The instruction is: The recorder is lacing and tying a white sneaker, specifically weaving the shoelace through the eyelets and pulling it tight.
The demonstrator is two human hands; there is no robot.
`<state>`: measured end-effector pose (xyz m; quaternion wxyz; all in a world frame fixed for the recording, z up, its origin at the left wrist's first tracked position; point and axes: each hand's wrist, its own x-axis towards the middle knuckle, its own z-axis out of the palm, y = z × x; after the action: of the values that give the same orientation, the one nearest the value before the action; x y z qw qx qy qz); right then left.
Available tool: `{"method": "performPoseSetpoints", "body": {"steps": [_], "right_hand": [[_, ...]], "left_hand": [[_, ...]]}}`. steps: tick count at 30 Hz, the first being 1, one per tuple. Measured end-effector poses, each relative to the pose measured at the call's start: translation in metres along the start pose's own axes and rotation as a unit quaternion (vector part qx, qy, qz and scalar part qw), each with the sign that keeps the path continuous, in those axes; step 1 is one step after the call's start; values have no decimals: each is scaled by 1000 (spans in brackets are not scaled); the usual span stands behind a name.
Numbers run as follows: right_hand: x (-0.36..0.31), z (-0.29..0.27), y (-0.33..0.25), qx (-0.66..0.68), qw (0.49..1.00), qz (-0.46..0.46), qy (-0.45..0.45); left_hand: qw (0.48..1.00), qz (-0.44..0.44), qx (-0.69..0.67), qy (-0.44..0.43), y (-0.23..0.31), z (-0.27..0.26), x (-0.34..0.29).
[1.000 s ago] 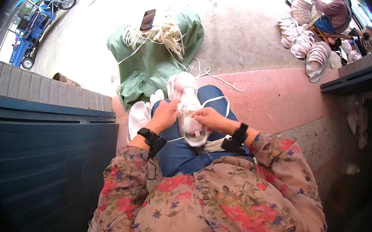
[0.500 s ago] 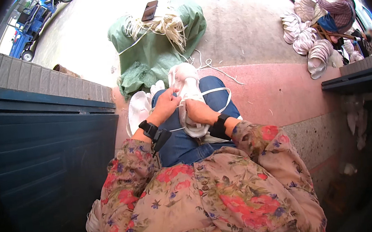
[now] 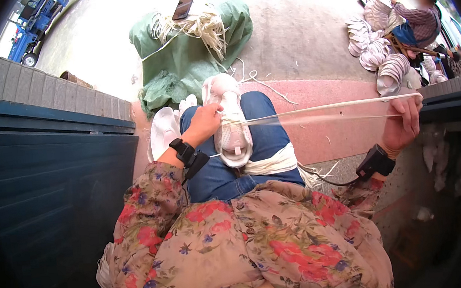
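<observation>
A white shoe [image 3: 232,135] lies on my lap, its heel loop toward me. My left hand [image 3: 205,123] is closed on the shoe's left side by the lace rows, thumb and fingers pinching there. Out to the right, my right hand [image 3: 402,123] grips a white shoelace [image 3: 331,109], which runs taut from the shoe to its fingers and looks smeared by motion. A short lace end shows at the shoe's left, near my left wrist. Across my right thigh lies a bundle of white laces [image 3: 273,161].
Another white shoe [image 3: 163,130] rests left of my knee. Ahead stands a green-covered pile [image 3: 179,58] bearing loose laces [image 3: 212,30] and a phone [image 3: 183,7]. Dark blue panels [image 3: 56,159] flank me at left. At far right a person sits beside stacked white shoe parts [image 3: 391,72].
My right hand has swung from the shoe far out to the right, drawing the lace straight. My left hand stays at the shoe. The lace bundle on my thigh now shows more.
</observation>
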<state>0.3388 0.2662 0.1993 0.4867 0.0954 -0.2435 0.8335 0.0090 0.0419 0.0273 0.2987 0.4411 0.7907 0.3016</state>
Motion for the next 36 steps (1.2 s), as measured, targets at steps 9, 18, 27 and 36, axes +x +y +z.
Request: {"method": "performPoseSetpoints", "body": {"steps": [9, 18, 27, 36], "right_hand": [[-7, -6, -5, -39, 995, 41, -83], [9, -39, 47, -276, 938, 111, 180], [-70, -105, 213, -542, 688, 477, 72], [-98, -84, 224, -768, 480, 366, -213]], "left_hand": [[982, 30, 32, -184, 5, -3, 7], [956, 91, -177, -213, 48, -57, -4], [774, 17, -582, 249, -8, -267, -51], [988, -125, 5, 86, -58, -103, -31]]}}
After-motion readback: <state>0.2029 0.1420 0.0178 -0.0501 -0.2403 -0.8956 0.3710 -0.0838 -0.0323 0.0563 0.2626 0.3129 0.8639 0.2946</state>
